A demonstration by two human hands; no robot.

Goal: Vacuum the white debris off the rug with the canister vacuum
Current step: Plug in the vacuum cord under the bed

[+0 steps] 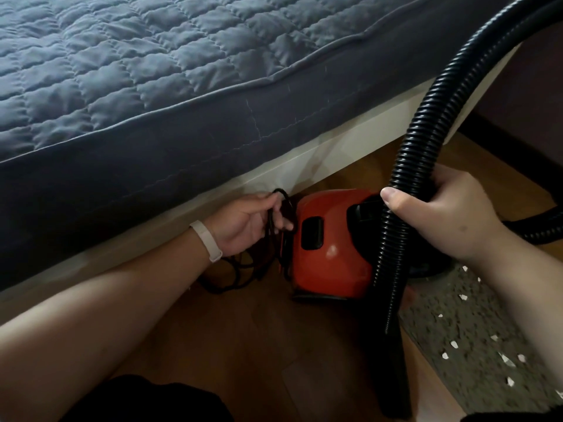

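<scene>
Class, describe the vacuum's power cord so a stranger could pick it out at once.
Below the grey bed, on the wooden floor, sits the red canister vacuum. Left of it, the left hand grips the looped cord. Unlike the thick ribbed hose in the right hand, it is thin and smooth.

left hand gripping looped black power cord, right beside red canister vacuum on wood floor; right hand wrapped round black ribbed hose, nozzle pointing down near rug edge; white debris scattered over speckled grey rug; quilted grey bedspread above; white wristband on left wrist
</scene>
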